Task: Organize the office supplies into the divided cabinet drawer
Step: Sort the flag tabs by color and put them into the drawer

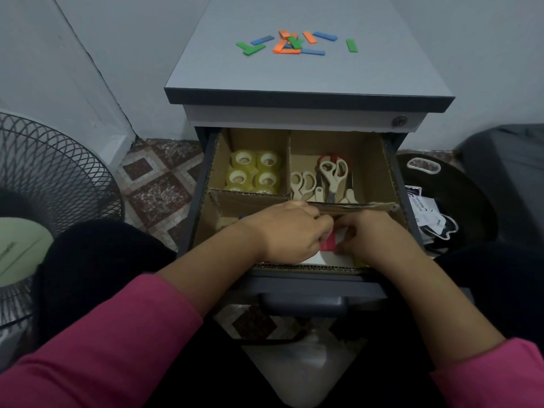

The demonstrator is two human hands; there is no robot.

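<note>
Your drawer (391, 172) stands open with its cardboard dividers in place. Tape rolls (254, 172) fill the rear left compartment; scissors (326, 179) lie in the rear right. Both appear finished. Your left hand (290, 231) and right hand (374, 235) are together in the front compartment, fingers curled around a small red and white item (329, 241) lying just above white sheets; what it is cannot be told. Outstanding: the coloured strips (294, 42), scattered on the cabinet top (206, 69), well apart from the drawer. By my judgement, the task is well past halfway.

Cream scissors (333, 175); yellowish tape rolls (254, 170) (pink sleeves (117, 343)).
</note>
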